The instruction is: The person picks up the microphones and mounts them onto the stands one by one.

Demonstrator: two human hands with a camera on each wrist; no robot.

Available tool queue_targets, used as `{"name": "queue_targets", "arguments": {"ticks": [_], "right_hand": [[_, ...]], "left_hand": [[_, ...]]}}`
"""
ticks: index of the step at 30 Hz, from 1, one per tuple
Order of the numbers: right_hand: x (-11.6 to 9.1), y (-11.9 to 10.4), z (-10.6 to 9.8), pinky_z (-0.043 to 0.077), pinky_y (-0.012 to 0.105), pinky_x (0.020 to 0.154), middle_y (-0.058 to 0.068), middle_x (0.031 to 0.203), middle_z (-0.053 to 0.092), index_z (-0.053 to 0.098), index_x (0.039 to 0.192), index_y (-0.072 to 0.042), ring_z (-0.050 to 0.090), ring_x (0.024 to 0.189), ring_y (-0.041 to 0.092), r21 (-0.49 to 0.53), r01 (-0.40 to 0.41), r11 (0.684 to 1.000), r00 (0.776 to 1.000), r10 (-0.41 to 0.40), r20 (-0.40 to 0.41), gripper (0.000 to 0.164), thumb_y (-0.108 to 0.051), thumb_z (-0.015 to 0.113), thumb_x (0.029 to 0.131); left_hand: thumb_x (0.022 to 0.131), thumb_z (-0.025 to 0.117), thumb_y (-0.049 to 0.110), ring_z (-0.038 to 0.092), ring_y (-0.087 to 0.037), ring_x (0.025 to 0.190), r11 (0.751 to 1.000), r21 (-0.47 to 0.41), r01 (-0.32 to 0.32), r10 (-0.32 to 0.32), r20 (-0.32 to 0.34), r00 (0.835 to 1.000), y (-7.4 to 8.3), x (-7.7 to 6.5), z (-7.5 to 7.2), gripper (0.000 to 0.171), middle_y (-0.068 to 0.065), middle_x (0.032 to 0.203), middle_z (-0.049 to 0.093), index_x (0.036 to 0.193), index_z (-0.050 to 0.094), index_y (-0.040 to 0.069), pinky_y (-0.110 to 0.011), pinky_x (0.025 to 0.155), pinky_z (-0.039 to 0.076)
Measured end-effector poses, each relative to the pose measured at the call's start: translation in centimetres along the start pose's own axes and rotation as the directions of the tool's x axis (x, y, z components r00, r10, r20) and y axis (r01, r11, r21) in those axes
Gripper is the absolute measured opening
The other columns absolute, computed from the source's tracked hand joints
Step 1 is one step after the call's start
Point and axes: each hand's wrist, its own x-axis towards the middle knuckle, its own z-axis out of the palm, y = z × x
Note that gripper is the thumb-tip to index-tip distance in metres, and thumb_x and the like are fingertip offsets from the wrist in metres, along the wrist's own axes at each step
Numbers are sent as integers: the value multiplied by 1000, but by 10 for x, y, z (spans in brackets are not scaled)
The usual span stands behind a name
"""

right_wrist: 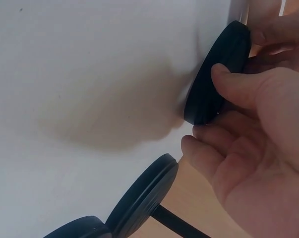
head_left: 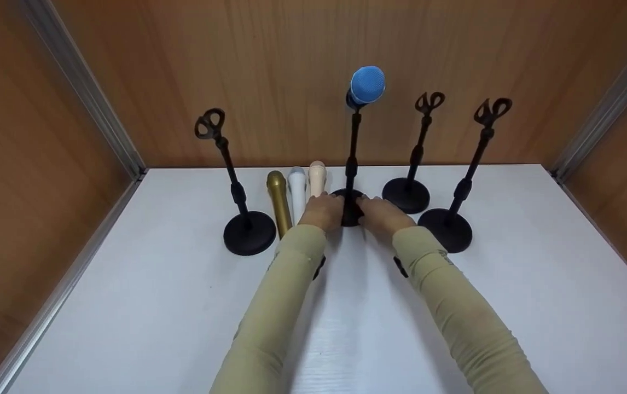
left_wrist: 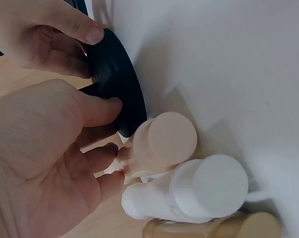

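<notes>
3 microphones [head_left: 297,192] lie on the table [head_left: 144,306] — 1 stand [head_left: 238,192] left, 3 stands [head_left: 352,167] right

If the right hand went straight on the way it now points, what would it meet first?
The base of the stand with the blue mic; the right hand grips its edge. Past that, the left hand or peach mic may be next, but depth is unclear.

Khaki-fabric-sleeved left arm [head_left: 278,301] and right arm [head_left: 458,301] are slanting forward and inward. Bare left hand [head_left: 324,212] and bare right hand [head_left: 384,216] are gripping, thumbs opposing fingers.
</notes>
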Motion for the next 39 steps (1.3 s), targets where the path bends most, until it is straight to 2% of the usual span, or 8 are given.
{"name": "queue_targets", "arguments": {"ticks": [10,17,25,29,32,34,36,39], "right_hand": [[6,0,3,30,56,116,21,149,49,39,155,-7,38,141,44,35,-4,999,1000,5,-11,54,-18,56,105],[6,3,6,31,54,116,20,151,48,38,156,-7,40,141,41,29,-24,999,999,25,-20,54,-18,55,105],[8,2,8,33,51,116,22,154,42,31,158,-3,40,141,42,-1,20,1000,999,-20,-46,59,-20,55,106],[9,6,10,32,50,116,21,158,37,31,158,-4,40,141,41,23,37,999,997,-35,-68,61,-23,56,106],[8,8,10,34,50,115,21,157,39,37,155,-3,43,140,40,37,54,998,994,-50,-97,57,-21,57,105],[6,8,9,35,50,114,21,153,44,43,152,-3,46,138,39,61,58,996,991,-50,-125,53,-20,58,104],[4,7,6,38,50,113,20,148,51,49,148,-4,49,135,37,88,62,994,987,-48,-155,48,-18,58,104],[1,4,2,41,48,111,17,144,56,53,145,-5,53,132,34,121,69,990,980,-44,-194,44,-16,58,104]], "left_hand": [[106,49,10,44,-28,140,1000,-19,12,-12,0,1000,-2,0,2,44,-10,149,52,151,47,8,-47,116,33],[106,50,9,44,-28,140,999,-41,-18,18,-8,1000,-2,4,4,45,-10,148,53,150,48,8,-45,116,33],[107,47,16,35,-30,145,997,-58,-47,48,18,999,-12,1,-2,47,-13,154,46,153,44,8,-47,119,28],[107,48,18,27,-32,150,992,-112,-50,51,9,999,-18,-1,1,51,-15,159,38,156,37,8,-47,121,23],[105,48,15,22,-33,152,983,-177,-51,51,-8,999,-22,-3,2,56,-16,163,31,159,33,10,-47,122,21],[104,50,12,24,-33,151,974,-219,-49,42,-37,998,-25,-7,1,56,-16,162,32,158,35,11,-47,121,24],[102,52,9,36,-33,145,968,-244,-50,29,-86,996,-29,-12,-3,53,-17,157,41,154,42,11,-47,117,32],[101,57,9,55,-34,128,961,-273,-36,-13,-175,984,-38,-22,-7,45,-19,142,55,146,52,9,-47,105,46]]}}
